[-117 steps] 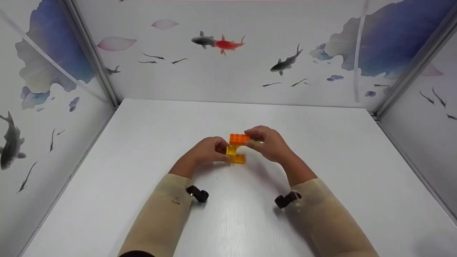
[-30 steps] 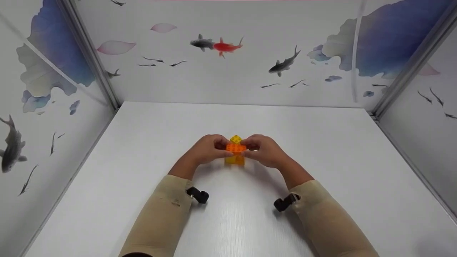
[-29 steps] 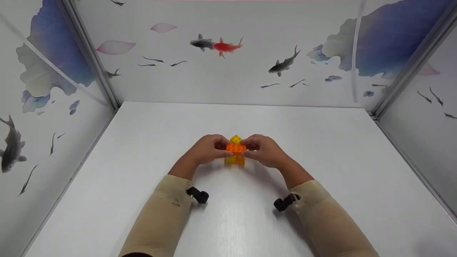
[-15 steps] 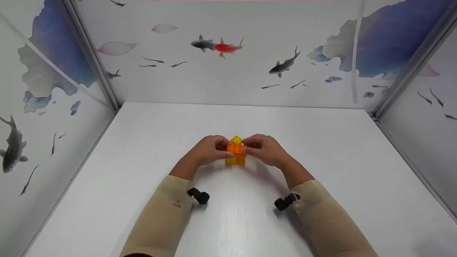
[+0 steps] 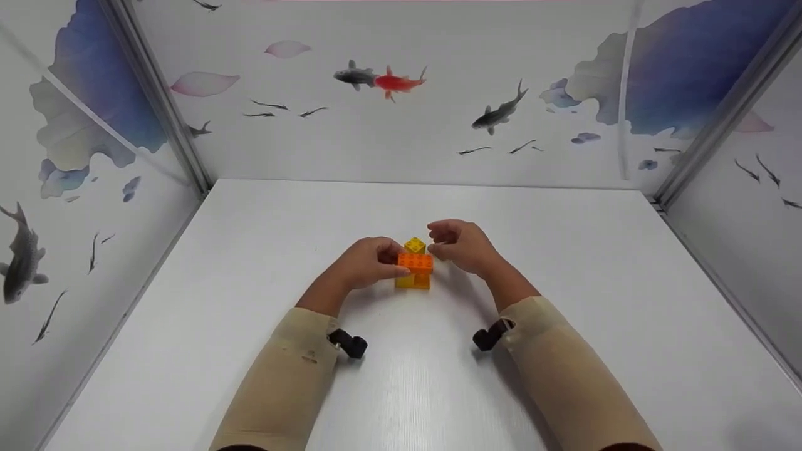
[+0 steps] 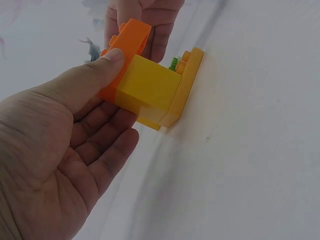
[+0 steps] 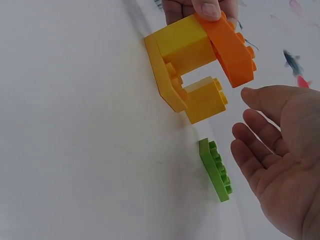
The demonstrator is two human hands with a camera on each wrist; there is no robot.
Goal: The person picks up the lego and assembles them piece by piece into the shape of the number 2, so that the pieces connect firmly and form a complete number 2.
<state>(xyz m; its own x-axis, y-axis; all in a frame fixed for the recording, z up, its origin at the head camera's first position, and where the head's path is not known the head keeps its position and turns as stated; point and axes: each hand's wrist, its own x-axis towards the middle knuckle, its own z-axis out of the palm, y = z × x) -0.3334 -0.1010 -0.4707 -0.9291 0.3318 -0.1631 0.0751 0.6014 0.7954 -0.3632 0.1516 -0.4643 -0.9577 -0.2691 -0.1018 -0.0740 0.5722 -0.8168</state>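
Observation:
My left hand (image 5: 369,263) pinches one end of an orange building brick (image 5: 415,263), its thumb across the studded top. That brick sits on a tall yellow brick (image 6: 150,82), which stands on a flat yellow-orange brick (image 7: 162,75). The orange brick's far end overhangs an open gap. A small yellow brick (image 7: 206,102) with studs stands by the flat brick's other end; from the head it shows just behind the orange brick. Fingers loosely bent and holding nothing, my right hand (image 5: 467,247) hovers to the right of the stack.
A thin green brick (image 7: 216,170) lies on the white table (image 5: 401,388) beyond the stack, near my right hand in the right wrist view. White panels (image 5: 426,138) printed with fish and leaves close in the table's back and sides.
The orange brick, earlier carried by my right hand, has come down onto the tall yellow brick. Both hands gripped it, then my right hand let go and drew back. My left hand stays.

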